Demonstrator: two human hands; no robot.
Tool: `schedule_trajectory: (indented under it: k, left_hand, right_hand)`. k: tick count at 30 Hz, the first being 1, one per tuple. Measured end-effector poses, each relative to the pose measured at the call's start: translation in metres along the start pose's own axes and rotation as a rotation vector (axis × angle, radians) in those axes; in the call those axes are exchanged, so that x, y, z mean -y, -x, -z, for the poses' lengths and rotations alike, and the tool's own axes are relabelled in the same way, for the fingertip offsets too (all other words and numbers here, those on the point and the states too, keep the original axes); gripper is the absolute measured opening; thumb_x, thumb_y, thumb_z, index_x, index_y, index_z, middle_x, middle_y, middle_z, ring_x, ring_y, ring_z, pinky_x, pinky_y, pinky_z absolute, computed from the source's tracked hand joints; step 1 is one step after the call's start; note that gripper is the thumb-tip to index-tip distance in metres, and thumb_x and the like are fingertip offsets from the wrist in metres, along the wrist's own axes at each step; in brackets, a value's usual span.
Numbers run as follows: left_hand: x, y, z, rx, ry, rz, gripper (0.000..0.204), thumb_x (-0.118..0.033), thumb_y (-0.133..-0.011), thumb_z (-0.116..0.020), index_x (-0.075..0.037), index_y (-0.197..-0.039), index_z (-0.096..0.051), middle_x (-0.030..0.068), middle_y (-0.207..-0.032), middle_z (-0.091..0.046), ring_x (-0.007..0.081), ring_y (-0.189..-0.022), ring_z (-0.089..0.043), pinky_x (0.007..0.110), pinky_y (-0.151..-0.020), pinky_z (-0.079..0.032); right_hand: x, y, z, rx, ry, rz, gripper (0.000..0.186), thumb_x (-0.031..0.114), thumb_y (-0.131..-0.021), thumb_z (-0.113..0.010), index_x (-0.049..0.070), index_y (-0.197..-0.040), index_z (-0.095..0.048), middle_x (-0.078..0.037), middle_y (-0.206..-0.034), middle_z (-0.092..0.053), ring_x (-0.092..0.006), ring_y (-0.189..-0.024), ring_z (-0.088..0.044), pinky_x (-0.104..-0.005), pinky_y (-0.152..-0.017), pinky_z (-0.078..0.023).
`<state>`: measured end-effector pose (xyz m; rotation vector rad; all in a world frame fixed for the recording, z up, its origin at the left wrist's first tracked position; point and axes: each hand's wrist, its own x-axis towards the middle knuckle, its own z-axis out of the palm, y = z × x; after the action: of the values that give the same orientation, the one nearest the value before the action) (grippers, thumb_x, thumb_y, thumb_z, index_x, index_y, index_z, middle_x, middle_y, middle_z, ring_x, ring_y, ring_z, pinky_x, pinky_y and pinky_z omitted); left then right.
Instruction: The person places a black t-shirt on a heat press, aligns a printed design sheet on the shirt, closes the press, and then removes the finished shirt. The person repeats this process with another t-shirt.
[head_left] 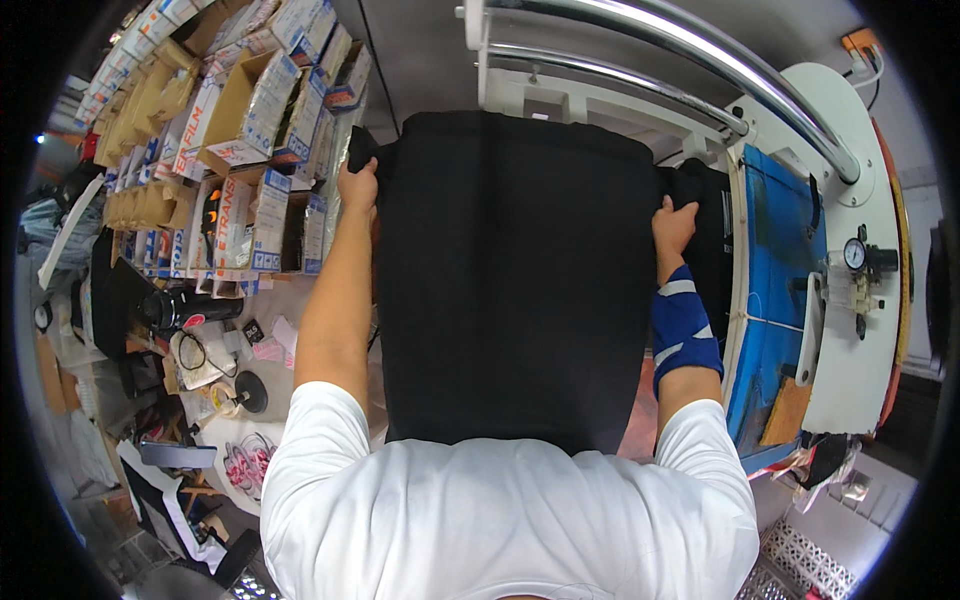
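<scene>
A black fabric garment (510, 270), apparently a T-shirt, lies spread flat in the middle, in front of my white shirt front. My left hand (358, 182) grips it at the upper left, where a short flap sticks out. My right hand (675, 222) holds its upper right side, beside a bunched dark piece of the cloth. My right forearm wears a blue band with pale strips (683, 325). Whatever supports the garment is mostly hidden under it.
Beyond the garment are a white machine frame (555, 95) and chrome bars (625, 62). At the right are a blue panel (775, 230) and pressure gauge (853, 255). Stacked cardboard boxes (240, 110) fill the upper left, above a cluttered worktop with cables and a black bottle (190, 308).
</scene>
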<state>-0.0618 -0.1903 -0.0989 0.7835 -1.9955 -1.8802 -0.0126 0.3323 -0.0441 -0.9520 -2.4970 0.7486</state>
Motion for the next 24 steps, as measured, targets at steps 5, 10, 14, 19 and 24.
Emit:
schedule_trajectory:
  k: [5,10,14,19,24]
  left_hand:
    - [0.017,0.009,-0.004,-0.111,-0.54,-0.19,0.069,-0.039,-0.087,-0.077,0.004,-0.136,-0.053,0.0221,-0.126,-0.064,0.0361,-0.112,-0.065,0.044,-0.097,-0.048]
    - [0.028,0.118,0.071,0.353,-0.098,0.207,0.056,-0.042,-0.105,-0.053,0.001,-0.141,-0.052,0.0127,-0.132,-0.062,0.0201,-0.118,-0.058,0.034,-0.099,-0.046]
    - [0.03,0.25,0.174,0.577,0.108,0.871,0.059,-0.049,-0.098,-0.061,-0.005,-0.138,-0.058,0.0072,-0.134,-0.064,0.0216,-0.124,-0.058,0.037,-0.108,-0.044]
    - [0.031,0.317,0.237,0.665,0.279,0.627,0.042,-0.032,-0.096,-0.07,-0.003,-0.126,-0.063,0.0079,-0.116,-0.071,0.0187,-0.104,-0.069,0.034,-0.091,-0.057]
    - [0.041,0.319,0.254,0.605,0.25,0.661,0.043,-0.032,-0.094,-0.073,-0.003,-0.124,-0.063,0.0073,-0.114,-0.071,0.019,-0.101,-0.07,0.035,-0.09,-0.057]
  right_hand:
    - [-0.022,0.01,0.002,0.064,0.029,0.165,0.049,0.03,-0.09,-0.074,-0.005,-0.117,-0.052,-0.03,-0.11,-0.065,-0.0447,-0.106,-0.063,-0.0477,-0.091,-0.05]
    - [-0.112,0.105,0.057,0.341,-0.348,0.038,0.044,0.035,-0.098,-0.064,-0.003,-0.12,-0.06,-0.02,-0.113,-0.066,-0.0322,-0.105,-0.064,-0.0396,-0.094,-0.048]
    - [-0.177,0.221,0.133,0.806,-0.493,-0.526,0.046,0.034,-0.106,-0.051,-0.004,-0.128,-0.062,-0.02,-0.124,-0.067,-0.0292,-0.115,-0.063,-0.0372,-0.099,-0.048]
    - [-0.187,0.266,0.205,0.824,-0.907,-0.674,0.043,0.031,-0.102,-0.061,-0.004,-0.126,-0.064,-0.011,-0.12,-0.07,-0.0201,-0.109,-0.066,-0.0306,-0.098,-0.05]
    - [-0.181,0.265,0.219,0.824,-0.915,-0.506,0.042,0.028,-0.1,-0.065,-0.006,-0.126,-0.063,-0.012,-0.12,-0.07,-0.02,-0.109,-0.066,-0.0303,-0.099,-0.049]
